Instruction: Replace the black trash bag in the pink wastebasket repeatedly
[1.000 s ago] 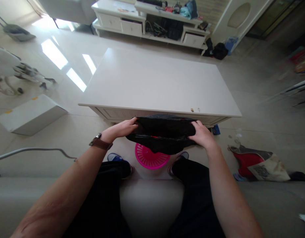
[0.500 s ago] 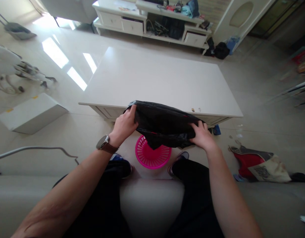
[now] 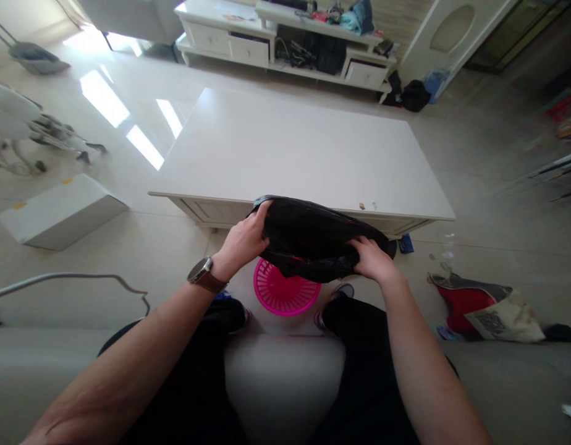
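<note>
A black plastic bag (image 3: 308,232) is stretched between my two hands, its mouth spread wide and facing up toward me. My left hand (image 3: 246,240), with a brown-strapped watch on the wrist, grips the bag's left rim. On the other side my right hand (image 3: 372,256) holds the right rim, with some fingers inside the mouth. Below the bag a pink slotted basket (image 3: 288,303) stands on the floor between my feet. The bag hides the basket's far side.
A white coffee table (image 3: 295,148) stands just beyond the bag, with small bits near its front edge. A white box (image 3: 58,213) lies at left. On the right floor rests a cloth bag (image 3: 503,315). A white TV cabinet (image 3: 248,49) holds clutter farther back.
My hands have drawn slightly closer together, the left moving right. The bag's mouth now gapes wider and rounder, and its hanging lower edge has pulled up a little.
</note>
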The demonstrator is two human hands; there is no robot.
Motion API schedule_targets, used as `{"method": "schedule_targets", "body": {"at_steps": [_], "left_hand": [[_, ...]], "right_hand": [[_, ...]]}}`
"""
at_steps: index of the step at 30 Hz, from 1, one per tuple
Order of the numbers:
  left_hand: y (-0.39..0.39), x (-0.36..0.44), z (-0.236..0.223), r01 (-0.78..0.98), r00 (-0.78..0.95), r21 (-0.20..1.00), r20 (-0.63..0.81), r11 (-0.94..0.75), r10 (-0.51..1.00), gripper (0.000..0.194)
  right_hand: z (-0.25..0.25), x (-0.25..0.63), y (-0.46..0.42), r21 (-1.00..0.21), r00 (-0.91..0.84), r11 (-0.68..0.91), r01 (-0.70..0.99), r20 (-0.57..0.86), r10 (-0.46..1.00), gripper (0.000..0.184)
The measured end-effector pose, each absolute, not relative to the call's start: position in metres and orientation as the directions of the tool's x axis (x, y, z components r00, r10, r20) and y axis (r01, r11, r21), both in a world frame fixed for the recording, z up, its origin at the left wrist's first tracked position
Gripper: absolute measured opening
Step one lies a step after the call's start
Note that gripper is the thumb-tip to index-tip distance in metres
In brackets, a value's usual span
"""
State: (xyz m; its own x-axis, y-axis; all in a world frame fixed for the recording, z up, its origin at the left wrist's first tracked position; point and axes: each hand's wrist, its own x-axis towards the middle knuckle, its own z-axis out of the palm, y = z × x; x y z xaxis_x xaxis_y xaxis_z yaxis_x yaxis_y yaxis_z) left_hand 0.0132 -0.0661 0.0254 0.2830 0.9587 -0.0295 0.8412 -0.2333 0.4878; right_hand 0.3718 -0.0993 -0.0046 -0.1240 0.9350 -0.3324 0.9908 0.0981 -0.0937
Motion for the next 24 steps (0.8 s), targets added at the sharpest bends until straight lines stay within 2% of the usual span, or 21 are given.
{"method": "schedule_targets", "body": {"at_steps": [2, 5, 8, 11, 13, 15, 16, 18, 19, 20, 22, 24], "left_hand": [[-0.074, 0.022, 0.022, 0.781, 0.342, 0.559, -0.007, -0.279, 0.940, 0.096], [-0.086, 0.035, 0.018, 0.710, 0.430, 0.623, -0.015, -0.328, 0.903, 0.097], [-0.090, 0.040, 0.015, 0.686, 0.486, 0.626, -0.013, -0.372, 0.874, 0.087], [-0.088, 0.037, 0.016, 0.684, 0.478, 0.607, 0.046, -0.404, 0.877, 0.064], [-0.085, 0.035, 0.018, 0.684, 0.441, 0.594, 0.126, -0.424, 0.889, 0.042], [-0.083, 0.035, 0.021, 0.724, 0.329, 0.556, 0.244, -0.409, 0.912, 0.025], [-0.082, 0.036, 0.021, 0.760, 0.246, 0.531, 0.299, -0.375, 0.922, 0.025], [-0.080, 0.036, 0.020, 0.820, 0.080, 0.512, 0.340, -0.256, 0.937, 0.043], [-0.078, 0.036, 0.018, 0.820, 0.030, 0.539, 0.294, -0.192, 0.955, 0.050], [-0.076, 0.035, 0.016, 0.796, 0.015, 0.592, 0.194, -0.130, 0.981, 0.049], [-0.072, 0.034, 0.011, 0.679, 0.077, 0.734, -0.070, -0.001, 0.995, 0.027], [-0.072, 0.034, 0.010, 0.513, 0.193, 0.851, -0.238, 0.109, 0.952, 0.011]], "right_hand": [[-0.013, 0.359, -0.098, -0.174, -0.164, 0.099, 0.980, -0.413, 0.896, 0.066], [-0.026, 0.329, -0.098, -0.362, -0.293, 0.115, 0.925, -0.489, 0.821, 0.057], [-0.035, 0.297, -0.104, -0.503, -0.419, 0.094, 0.859, -0.585, 0.694, 0.046], [-0.038, 0.277, -0.113, -0.501, -0.450, 0.075, 0.862, -0.690, 0.567, 0.037], [-0.040, 0.271, -0.120, -0.503, -0.471, 0.089, 0.860, -0.712, 0.521, 0.033], [-0.041, 0.269, -0.124, -0.520, -0.494, 0.100, 0.848, -0.709, 0.503, 0.031], [-0.042, 0.268, -0.125, -0.529, -0.503, 0.101, 0.843, -0.706, 0.499, 0.032], [-0.042, 0.268, -0.126, -0.534, -0.507, 0.098, 0.840, -0.708, 0.491, 0.035], [-0.042, 0.269, -0.126, -0.535, -0.507, 0.096, 0.840, -0.709, 0.490, 0.037], [-0.041, 0.271, -0.125, -0.532, -0.505, 0.096, 0.842, -0.711, 0.489, 0.040], [-0.039, 0.274, -0.123, -0.494, -0.472, 0.091, 0.865, -0.737, 0.484, 0.043], [-0.037, 0.280, -0.121, -0.422, -0.400, 0.069, 0.904, -0.778, 0.484, 0.043]]}}
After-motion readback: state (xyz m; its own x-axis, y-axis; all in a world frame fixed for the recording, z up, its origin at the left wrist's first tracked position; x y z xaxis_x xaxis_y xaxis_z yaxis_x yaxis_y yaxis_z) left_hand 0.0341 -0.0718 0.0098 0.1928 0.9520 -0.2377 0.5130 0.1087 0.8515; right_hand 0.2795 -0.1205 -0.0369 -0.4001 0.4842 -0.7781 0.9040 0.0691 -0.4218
